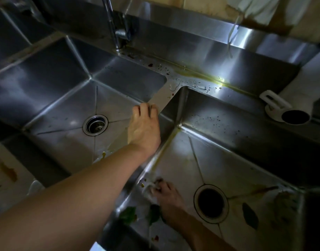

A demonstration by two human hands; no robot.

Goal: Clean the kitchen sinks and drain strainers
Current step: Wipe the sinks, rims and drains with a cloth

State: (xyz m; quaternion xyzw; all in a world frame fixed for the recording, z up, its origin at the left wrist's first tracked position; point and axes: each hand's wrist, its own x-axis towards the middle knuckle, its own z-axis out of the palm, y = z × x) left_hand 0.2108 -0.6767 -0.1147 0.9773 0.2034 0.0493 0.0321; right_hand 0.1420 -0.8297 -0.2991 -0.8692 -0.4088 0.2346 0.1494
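Two stainless steel sinks lie side by side. The left sink (52,98) has a drain strainer (95,125) set in its floor. The right sink (233,160) has an open dark drain hole (210,202), yellow-brown smears and green leaf scraps (128,214). My left hand (144,127) rests on the divider (162,98) between the sinks, its fingers curled over the edge. My right hand (166,194) is low in the right sink's near-left corner and grips a wet crumpled cloth (152,189) against the floor.
A faucet (114,24) rises behind the left sink. A white strainer holder with a dark cup (285,113) sits on the right back ledge. The wet ledge (197,78) shows droplets and a yellow streak. Another leaf (250,216) lies right of the drain. A cloth (275,8) hangs above.
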